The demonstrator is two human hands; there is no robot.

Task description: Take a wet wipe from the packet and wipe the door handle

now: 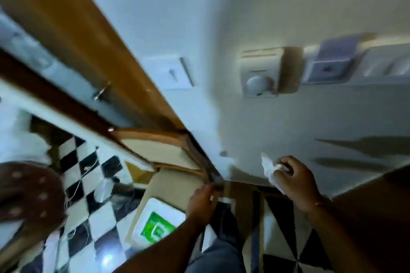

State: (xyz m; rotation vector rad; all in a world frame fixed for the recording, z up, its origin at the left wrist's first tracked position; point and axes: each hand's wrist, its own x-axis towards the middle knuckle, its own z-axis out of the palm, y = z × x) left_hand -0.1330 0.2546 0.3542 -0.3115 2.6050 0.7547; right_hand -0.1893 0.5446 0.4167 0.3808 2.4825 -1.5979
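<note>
Item, right hand [296, 180], lower right of the frame: we see its fingers [286, 162] curled and pinching a crumpled white wet wipe [269, 170], which sticks out to the left of the hand, against the pale wall [288, 117].

Item, left hand [200, 203], lower centre: we find it blurred; the fingers seem bent inward around something small and pale, but we cannot tell whether they grip it.

Item, packet [155, 221], white with a green label: it lies flat at lower centre on a tan cardboard box [173, 186], just left of the left hand and apart from the wipe.

Item, door handle [102, 92], metallic: we place it at middle left on the brown wooden door [73, 35], well apart from both hands.

Item, wall fittings: a white switch plate [175, 73] at centre, a round-knob unit [261, 80] right of it, and a pale box [332, 60] at upper right.

Item, floor [86, 184]: black and white checked tiles at lower left, with a brown spotted shape [28, 193] at the left edge.
</note>
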